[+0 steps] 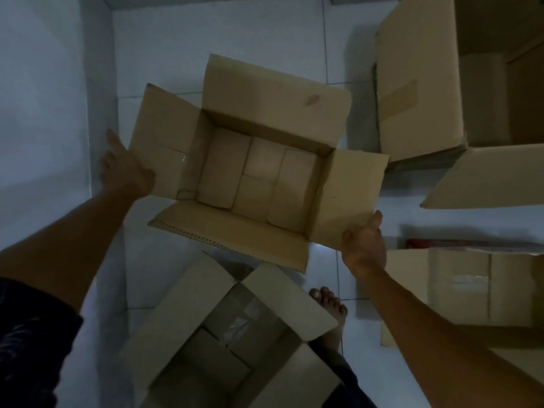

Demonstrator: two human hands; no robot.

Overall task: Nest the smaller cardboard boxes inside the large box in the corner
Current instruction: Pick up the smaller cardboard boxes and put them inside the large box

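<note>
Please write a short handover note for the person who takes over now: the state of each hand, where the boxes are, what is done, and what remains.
Left hand: open, at the left flap of the open box.
Right hand: gripping the edge of the right flap.
The open box appears held above the white floor, flaps spread, only its bottom flaps visible inside.
Below it, a second open box stands near the bare foot.
A large box is at upper right; another box at right.
Done: no nesting is visible.
Left: place the held box into the large one, then the others.
</note>
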